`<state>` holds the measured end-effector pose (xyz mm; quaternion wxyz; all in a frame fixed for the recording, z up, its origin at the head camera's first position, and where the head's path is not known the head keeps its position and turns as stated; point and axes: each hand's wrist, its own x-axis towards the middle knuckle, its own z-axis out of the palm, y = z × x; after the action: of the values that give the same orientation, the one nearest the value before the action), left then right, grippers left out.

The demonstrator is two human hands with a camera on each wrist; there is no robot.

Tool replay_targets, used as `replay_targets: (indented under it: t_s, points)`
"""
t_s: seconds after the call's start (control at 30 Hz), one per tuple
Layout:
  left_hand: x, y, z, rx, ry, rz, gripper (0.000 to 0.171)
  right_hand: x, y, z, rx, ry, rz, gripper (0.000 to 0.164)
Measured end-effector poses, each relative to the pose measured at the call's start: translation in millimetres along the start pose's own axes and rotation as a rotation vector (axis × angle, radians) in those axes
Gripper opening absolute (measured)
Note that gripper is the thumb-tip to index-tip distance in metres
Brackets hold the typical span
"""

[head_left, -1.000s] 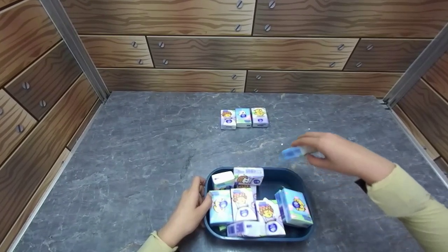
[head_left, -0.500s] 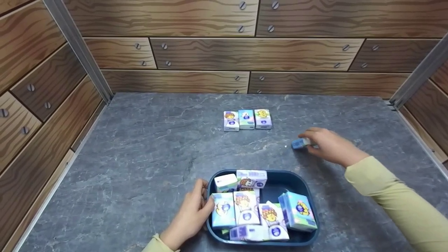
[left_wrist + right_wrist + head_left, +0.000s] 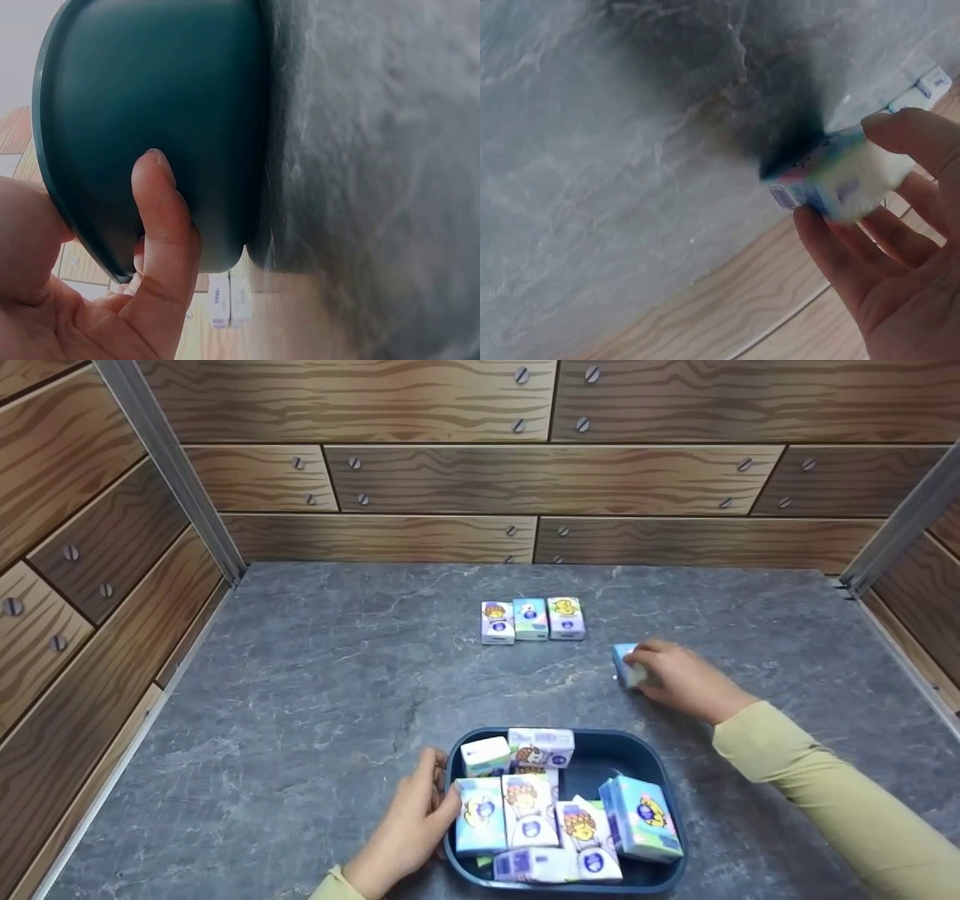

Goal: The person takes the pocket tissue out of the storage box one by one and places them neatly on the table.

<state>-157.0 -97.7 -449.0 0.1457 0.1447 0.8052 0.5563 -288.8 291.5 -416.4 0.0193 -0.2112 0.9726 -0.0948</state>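
My right hand [image 3: 690, 681] grips a small blue tissue pack [image 3: 621, 658] between thumb and fingers, right of the row on the table. In the right wrist view this tissue pack [image 3: 849, 180] is slightly blurred, one end close over the grey surface. My left hand [image 3: 409, 817] holds the left rim of a dark blue plastic basin [image 3: 611, 739], thumb at the rim and fingers against the outer wall [image 3: 202, 97]. Inside the basin lie several cartoon-printed tissue packs, among them a white one [image 3: 529, 810] and a blue one [image 3: 645, 817].
Three tissue packs stand side by side farther back: a white one [image 3: 498, 624], a blue one [image 3: 531, 620] and a yellow-and-purple one [image 3: 566, 619]. The grey marbled tabletop [image 3: 322, 697] ends at wood-patterned walls [image 3: 442, 536] at the back and both sides.
My right hand has carried the blue tissue pack leftward and turned it from lying sideways toward line with the row. The left hand keeps its hold on the basin.
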Motion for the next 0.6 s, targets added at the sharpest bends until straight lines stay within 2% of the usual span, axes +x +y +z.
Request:
replay_targets:
  t_s: [0.17, 0.4, 0.6]
  points:
    - [-0.1, -0.9, 0.2, 0.019, 0.011, 0.009, 0.020, 9, 0, 6, 0.008, -0.018, -0.029, 0.041]
    - [-1.3, -1.5, 0.1, 0.030, 0.019, 0.023, 0.022, 33, 3, 8, 0.005, -0.030, 0.006, 0.037]
    - [0.5, -0.7, -1.1, 0.022, 0.012, 0.025, 0.022, 61, 8, 5, -0.039, 0.076, -0.143, 0.031]
